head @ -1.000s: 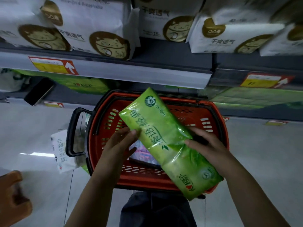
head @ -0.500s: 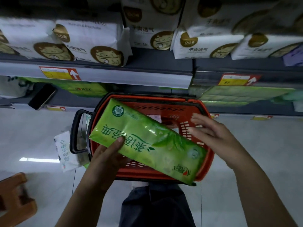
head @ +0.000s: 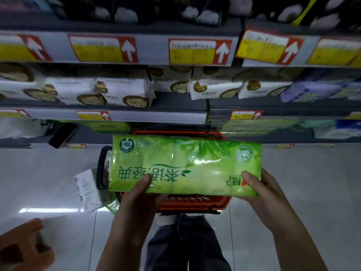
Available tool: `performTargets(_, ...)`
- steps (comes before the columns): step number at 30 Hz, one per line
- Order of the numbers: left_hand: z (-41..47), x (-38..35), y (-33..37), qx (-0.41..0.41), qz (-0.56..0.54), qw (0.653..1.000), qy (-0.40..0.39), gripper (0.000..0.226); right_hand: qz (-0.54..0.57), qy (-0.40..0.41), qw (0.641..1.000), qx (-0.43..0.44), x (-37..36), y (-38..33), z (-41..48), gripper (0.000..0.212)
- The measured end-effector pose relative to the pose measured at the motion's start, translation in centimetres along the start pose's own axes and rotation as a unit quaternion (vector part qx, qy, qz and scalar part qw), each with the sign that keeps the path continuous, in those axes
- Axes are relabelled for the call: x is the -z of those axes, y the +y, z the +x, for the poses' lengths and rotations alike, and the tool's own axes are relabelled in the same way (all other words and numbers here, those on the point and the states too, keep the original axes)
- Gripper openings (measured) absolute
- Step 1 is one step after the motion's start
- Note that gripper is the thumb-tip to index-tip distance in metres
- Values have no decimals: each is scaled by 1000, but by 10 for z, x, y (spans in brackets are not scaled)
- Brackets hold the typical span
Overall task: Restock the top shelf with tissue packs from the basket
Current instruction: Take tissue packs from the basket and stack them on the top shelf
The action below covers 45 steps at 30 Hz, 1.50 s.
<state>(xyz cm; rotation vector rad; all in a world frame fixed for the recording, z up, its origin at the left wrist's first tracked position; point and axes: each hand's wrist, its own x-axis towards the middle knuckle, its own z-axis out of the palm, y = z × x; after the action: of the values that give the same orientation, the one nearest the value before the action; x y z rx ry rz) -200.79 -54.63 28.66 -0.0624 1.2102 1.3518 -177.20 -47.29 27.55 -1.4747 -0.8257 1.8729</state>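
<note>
Green tissue pack (head: 185, 165) held level directly above the red basket (head: 195, 205), left hand (head: 140, 196) and right hand (head: 260, 190) each clamped on its near edge, thumbs on top, presumably to lift it flat toward the shelves (head: 152, 51) above the basket.

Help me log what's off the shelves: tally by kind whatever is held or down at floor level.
Green tissue pack, held: 1
Red basket: 1
White pack beside the basket: 1
Green wrapper edge next to it, mostly hidden: 1
Orange stool, partly in view: 1
Total: 5
</note>
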Motion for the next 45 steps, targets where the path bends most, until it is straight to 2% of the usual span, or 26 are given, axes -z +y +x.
performTargets(1,-7,-6,11,2,3,1000,-5,17,-4,-6,1000,14,-3,-14,-6,71)
performTargets(2,-13,-9,22,7,5,1000,-12,32,-7,-12,1000,27,-7,-29,-13,68)
performTargets(4,-32,-24,46,34,0,999,-20,84,-4,-19,999,49,-16,-62,-28,66)
performTargets(5,-40,-30,57,40,2,999,-13,101,-2,-20,998,58,-20,-78,-37,66)
performTargets(6,-51,-39,67,38,-3,999,-18,101,0,-21,997,68,-23,-93,-46,67)
performTargets(7,-63,-49,78,24,-16,999,-25,84,5,-23,997,79,-25,-106,-56,67)
performTargets(9,-86,-66,98,6,-45,999,-17,22,15,-25,995,95,-30,-131,-77,69)
performTargets(11,-111,-77,111,-9,-57,998,-16,9,11,-29,994,105,-36,-152,-98,81)
performTargets(14,-142,-93,128,-35,-56,998,-16,46,19,-4,993,116,-47,-177,-125,100)
performTargets(18,-162,-118,160,-86,-69,993,-39,89,38,12,989,145,-64,-213,-146,98)
performTargets(19,-165,-122,169,-98,-73,991,-54,91,44,13,987,152,-66,-222,-150,98)
performTargets(22,-178,-132,191,-120,-64,988,-73,76,47,7,983,180,-76,-245,-166,98)
performTargets(26,-199,-148,212,-161,-31,982,-96,87,42,0,977,207,-85,-273,-184,80)
performTargets(29,-216,-163,231,-173,-4,980,-99,39,58,11,969,239,-91,-292,-190,104)
performTargets(30,-221,-169,238,-176,4,979,-106,33,61,17,967,246,-94,-298,-193,105)
performTargets(33,-229,-178,256,-189,7,974,-126,35,95,-2,962,257,-100,-315,-194,108)
performTargets(36,-235,-184,270,-167,-80,969,-161,59,121,-18,959,255,-106,-325,-194,136)
performTargets(37,-235,-186,273,-179,-82,967,-162,52,131,-26,955,265,-108,-327,-194,137)
performTargets(39,-241,-192,279,-203,-69,963,-161,33,144,-32,951,271,-112,-333,-193,120)
performTargets(41,-245,-200,284,-213,-66,959,-176,28,157,-35,948,276,-113,-341,-193,75)
performTargets(42,-246,-202,286,-217,-68,956,-184,28,160,-40,946,278,-113,-344,-193,60)
performTargets(45,-246,-206,288,-229,-55,949,-207,29,165,-49,938,299,-109,-350,-189,64)
